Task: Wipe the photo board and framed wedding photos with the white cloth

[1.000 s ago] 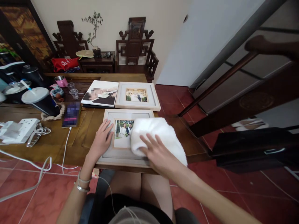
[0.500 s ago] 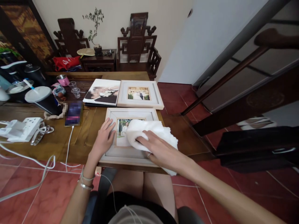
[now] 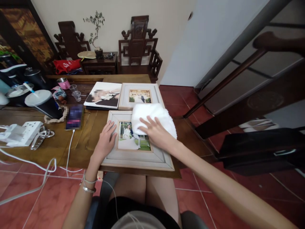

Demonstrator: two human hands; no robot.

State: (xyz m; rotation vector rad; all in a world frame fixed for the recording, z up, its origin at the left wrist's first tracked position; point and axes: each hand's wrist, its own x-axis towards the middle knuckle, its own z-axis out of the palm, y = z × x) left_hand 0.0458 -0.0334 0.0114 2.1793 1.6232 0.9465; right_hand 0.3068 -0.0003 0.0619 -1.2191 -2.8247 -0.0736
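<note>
A pale wooden picture frame lies flat at the table's near edge, with a photo of a couple on grass inside it. My left hand rests on the frame's left side, fingers stretched out, holding nothing. Over the upper right part of the frame, my right hand has a folded white cloth under its spread fingers and presses it down. The cloth hides the photo's upper right corner and overlaps the lower edge of a second picture frame behind.
Left of the second frame lies a photo album. Farther left are a phone on a white cable, a dark tumbler with a straw, a power strip and a clear hair clip. A wooden chair stands beyond the table.
My right hand has moved the cloth up and away from me across the frame, uncovering most of the photo. Its fingers are more spread. My left hand stays in place.
</note>
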